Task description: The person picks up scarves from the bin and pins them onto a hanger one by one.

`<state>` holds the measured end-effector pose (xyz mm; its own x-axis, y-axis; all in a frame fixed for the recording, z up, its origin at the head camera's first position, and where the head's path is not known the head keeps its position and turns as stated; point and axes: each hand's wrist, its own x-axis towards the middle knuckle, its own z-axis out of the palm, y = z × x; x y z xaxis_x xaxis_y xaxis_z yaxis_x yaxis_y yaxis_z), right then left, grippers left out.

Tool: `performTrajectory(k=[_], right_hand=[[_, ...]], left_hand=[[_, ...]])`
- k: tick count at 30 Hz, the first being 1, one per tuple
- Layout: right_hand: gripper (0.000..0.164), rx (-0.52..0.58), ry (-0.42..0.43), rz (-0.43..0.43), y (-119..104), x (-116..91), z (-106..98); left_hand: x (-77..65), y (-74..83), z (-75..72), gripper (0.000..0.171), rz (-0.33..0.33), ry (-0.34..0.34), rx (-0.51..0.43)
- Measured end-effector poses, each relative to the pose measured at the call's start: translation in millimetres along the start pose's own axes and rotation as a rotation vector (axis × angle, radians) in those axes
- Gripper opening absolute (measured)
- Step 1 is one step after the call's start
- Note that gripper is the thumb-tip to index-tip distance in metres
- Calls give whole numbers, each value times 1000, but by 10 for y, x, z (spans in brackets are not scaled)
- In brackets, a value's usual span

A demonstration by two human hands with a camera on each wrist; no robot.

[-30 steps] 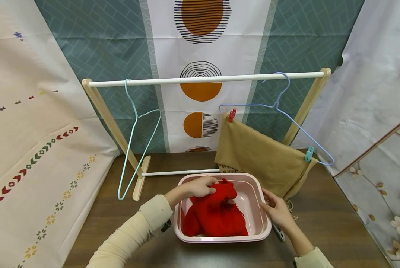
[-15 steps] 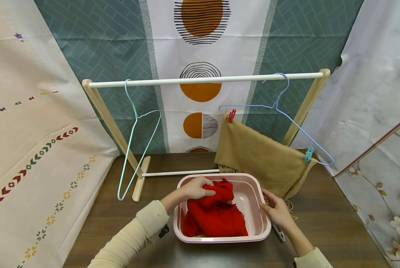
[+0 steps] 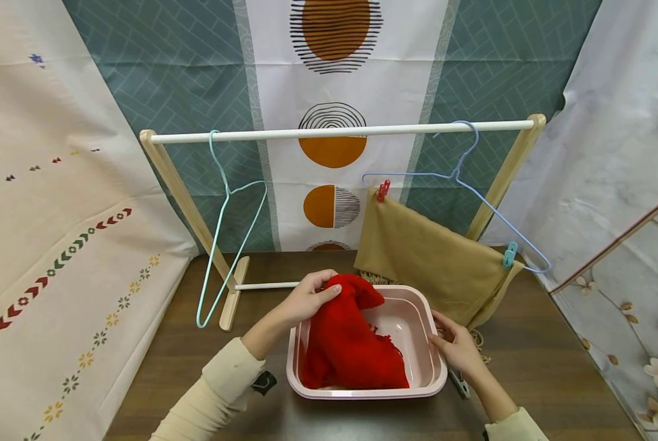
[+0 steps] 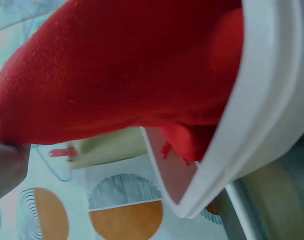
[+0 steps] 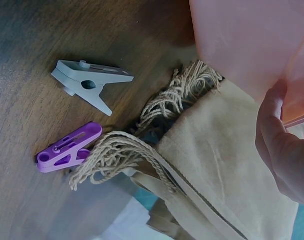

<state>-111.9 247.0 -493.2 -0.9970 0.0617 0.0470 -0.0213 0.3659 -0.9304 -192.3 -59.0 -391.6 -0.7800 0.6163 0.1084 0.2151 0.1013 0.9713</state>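
My left hand [image 3: 306, 299] grips an upper part of a red scarf [image 3: 353, 355] and holds it raised at the back left of a pink plastic basin [image 3: 370, 394]. The scarf's lower part, with fringe showing, still lies in the basin. In the left wrist view the red cloth [image 4: 116, 75] stretches up over the basin's rim, and only a bit of the hand [image 4: 9, 167] shows. My right hand [image 3: 458, 348] holds the basin's right rim, thumb at the edge; the right wrist view shows fingers [image 5: 274, 117] against its outer wall.
A rack with a white rail [image 3: 334, 132] stands behind the basin. A mint hanger [image 3: 219, 239] hangs bare at left. A blue hanger [image 3: 489, 208] carries a tan fringed scarf [image 3: 423, 251] with red and teal clips. Grey [image 5: 84, 82] and purple clothespins [image 5: 69, 147] lie right of the basin.
My left hand has moved up and toward the back with the scarf, whose held part now rises above the basin's rear rim. My right hand stays on the basin.
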Motion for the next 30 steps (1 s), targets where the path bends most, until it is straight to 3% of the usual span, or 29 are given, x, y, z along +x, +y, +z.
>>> performTrajectory(k=[12,20,25,30], right_hand=[[47,-3,2,33,-53,-11,0],[48,-105,-24,28,-166,18,-71],[50,-220,-8,-55,-390,108,-181],[48,-292,12,-208,-720,266,-230]], left_hand=[[-131,302,-28,16,195,104,-112],[-281,392,-51,15,255,87,-107],[-381,337,-70,15,276,88,-117],[-471,277,-78,14,263,101,-115]])
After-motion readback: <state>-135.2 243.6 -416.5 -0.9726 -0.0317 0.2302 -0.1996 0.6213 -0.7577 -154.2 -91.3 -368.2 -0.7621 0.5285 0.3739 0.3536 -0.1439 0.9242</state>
